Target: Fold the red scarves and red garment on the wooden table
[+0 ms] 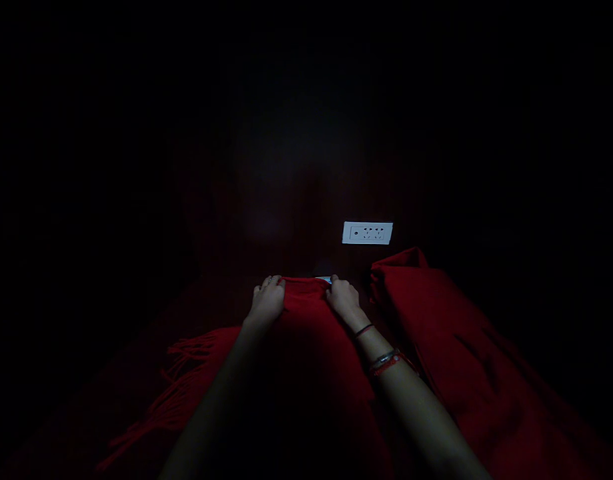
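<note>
A red fringed cloth (311, 340) lies spread in front of me, its tassels fanning out on the left side. My left hand (268, 299) is closed on the far left corner of this cloth. At the far right corner, my right hand (343, 296) pinches the same edge, with bands around the wrist. Just behind the edge, beside my right fingers, a small bright bluish item (323, 279) shows in part; what it is cannot be made out. The lower part of the cloth sinks into shadow.
Another red cloth (451, 333), folded over in layers, lies to the right of my right arm. A white socket plate (367, 233) is set on the dark upright surface beyond the hands. Surroundings are too dark to make out.
</note>
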Available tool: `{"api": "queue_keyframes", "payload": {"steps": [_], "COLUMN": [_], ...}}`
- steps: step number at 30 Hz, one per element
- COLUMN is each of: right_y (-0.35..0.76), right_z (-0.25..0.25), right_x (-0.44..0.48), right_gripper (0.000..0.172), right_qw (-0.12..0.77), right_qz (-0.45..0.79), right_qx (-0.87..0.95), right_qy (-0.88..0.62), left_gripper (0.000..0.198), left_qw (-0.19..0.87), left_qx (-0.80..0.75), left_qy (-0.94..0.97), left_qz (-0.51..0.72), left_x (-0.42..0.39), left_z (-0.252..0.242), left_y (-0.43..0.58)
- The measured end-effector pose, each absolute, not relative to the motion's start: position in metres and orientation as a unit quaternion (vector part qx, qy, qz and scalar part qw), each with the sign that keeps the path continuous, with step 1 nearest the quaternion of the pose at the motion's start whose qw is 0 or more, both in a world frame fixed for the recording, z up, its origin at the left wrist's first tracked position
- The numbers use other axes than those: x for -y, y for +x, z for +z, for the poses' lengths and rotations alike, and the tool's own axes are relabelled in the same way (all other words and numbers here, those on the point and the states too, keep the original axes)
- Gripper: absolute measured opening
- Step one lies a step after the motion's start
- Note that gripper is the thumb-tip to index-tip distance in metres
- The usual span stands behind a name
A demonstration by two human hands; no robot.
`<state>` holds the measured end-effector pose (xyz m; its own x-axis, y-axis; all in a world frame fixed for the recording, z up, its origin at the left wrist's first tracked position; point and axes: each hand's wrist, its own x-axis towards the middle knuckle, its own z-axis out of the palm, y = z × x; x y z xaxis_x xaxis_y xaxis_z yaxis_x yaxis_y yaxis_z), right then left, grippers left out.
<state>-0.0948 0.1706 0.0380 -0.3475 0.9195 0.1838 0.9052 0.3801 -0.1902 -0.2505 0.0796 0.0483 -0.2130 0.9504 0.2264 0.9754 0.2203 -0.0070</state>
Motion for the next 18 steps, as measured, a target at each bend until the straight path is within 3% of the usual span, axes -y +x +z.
{"api": "queue_keyframes", "payload": {"steps": [7, 13, 18], "right_y": [-0.097, -0.09, -0.083], "right_z": [0.031, 0.041, 0.05], "right_x": [-0.172, -0.186, -0.192], "right_gripper": [0.025, 0.025, 0.026], "right_qw": [0.133, 0.19, 0.144], "right_qz": [0.019, 0.131, 0.188], "right_qx": [0.823, 0.798, 0.805], "right_qy": [-0.553, -0.556, -0.545], "left_gripper": [0.047, 0.046, 0.046], "left_qw": [0.071, 0.065, 0.069], "left_qx": [0.778, 0.802, 0.803], "left_qy": [-0.62, -0.587, -0.583], "left_qz": [-0.072, -0.088, -0.106], "left_x": [-0.083, -0.082, -0.082], "left_z": [0.047, 0.048, 0.048], "left_y": [-0.251, -0.25, -0.249]}}
